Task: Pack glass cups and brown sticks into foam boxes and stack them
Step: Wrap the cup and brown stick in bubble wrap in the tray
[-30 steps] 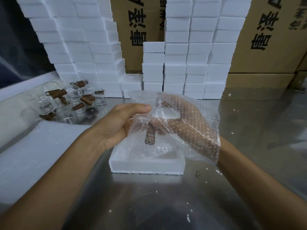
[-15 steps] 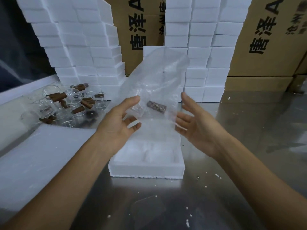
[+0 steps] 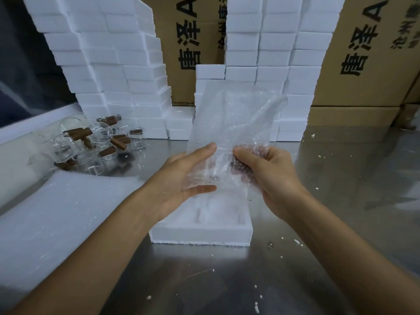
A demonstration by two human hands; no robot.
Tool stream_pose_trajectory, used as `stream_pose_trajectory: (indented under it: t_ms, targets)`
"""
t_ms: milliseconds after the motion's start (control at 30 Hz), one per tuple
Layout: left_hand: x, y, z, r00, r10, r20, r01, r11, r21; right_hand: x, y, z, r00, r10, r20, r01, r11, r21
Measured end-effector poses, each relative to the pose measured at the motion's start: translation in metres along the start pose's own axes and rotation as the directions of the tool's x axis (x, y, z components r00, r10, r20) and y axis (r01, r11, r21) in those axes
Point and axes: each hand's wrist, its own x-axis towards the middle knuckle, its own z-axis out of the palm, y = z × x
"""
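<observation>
steel table [image 3: 341, 201], open foam box [image 3: 201, 233], glass cups [image 3: 91, 151], foam stacks [image 3: 284, 87]

Packing station in a warehouse

Stacked white foam boxes [image 3: 118, 64] at 11 and 1 o'clock, printed cardboard cartons [image 3: 368, 53] behind, steel worktable [image 3: 341, 178].
</observation>
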Motion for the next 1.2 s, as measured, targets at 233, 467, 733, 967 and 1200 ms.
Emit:
stream_pose_trajectory:
  t_ms: [233, 467, 733, 967, 1200]
  targets:
    - [0.001, 0.003, 0.005, 0.994, 0.070, -0.090, -0.070, 0.998, 0.002, 0.002, 0.006, 0.001, 0.994, -0.102, 0.040, 0.104, 0.993, -0.050]
    - [0.004, 0.001, 0.008, 0.921, 0.154, -0.359, -0.174, 0.984, -0.025, -0.002, 0.012, 0.005, 0.992, -0.092, 0.086, 0.098, 0.992, -0.075]
    - [-0.001, 0.008, 0.012, 0.923, 0.185, -0.338, -0.224, 0.971, -0.080, -0.007, 0.013, 0.001, 0.872, -0.486, 0.056, 0.461, 0.776, -0.431]
    - [-0.005, 0.011, 0.017, 0.920, 0.239, -0.309, -0.268, 0.962, -0.052, -0.008, 0.015, 0.001, 0.928, -0.327, 0.180, 0.372, 0.766, -0.523]
    - [-0.008, 0.011, 0.020, 0.914, 0.265, -0.306, -0.298, 0.952, -0.065, -0.010, 0.013, 0.006, 0.960, -0.247, 0.133, 0.281, 0.853, -0.440]
